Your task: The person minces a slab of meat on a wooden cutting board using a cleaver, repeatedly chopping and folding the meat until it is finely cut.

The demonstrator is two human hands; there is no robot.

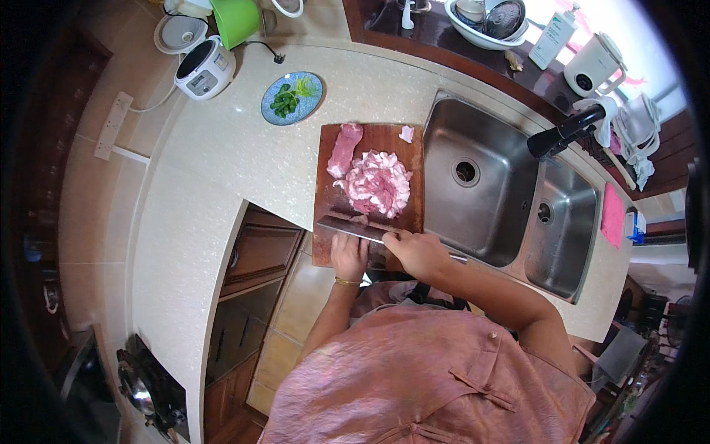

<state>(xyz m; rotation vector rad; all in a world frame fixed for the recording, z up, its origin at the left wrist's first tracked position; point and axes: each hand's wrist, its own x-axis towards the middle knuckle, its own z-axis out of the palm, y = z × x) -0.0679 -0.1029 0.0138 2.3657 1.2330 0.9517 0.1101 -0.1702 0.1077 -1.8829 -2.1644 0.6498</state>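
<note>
My right hand [420,256] grips a cleaver [350,226] by its handle, the blade lying across the near part of a wooden cutting board [327,250]. My left hand [348,260] is on the board's near edge, its fingertips close against the blade. Whether meat lies under those fingers is hidden. A small scrap of meat shows at the blade's far side. Beyond it sits a heap of sliced raw meat [380,183]. A whole strip of raw meat [345,149] rests at the board's far left, and a pale scrap [406,134] at its far right.
A double steel sink [482,216] with a black faucet [566,132] adjoins the board's right side. A blue plate [302,108] holding cut greens stands beyond the board. At the back left is a white rice cooker [205,69]. A pink cloth [613,213] lies right of the sink.
</note>
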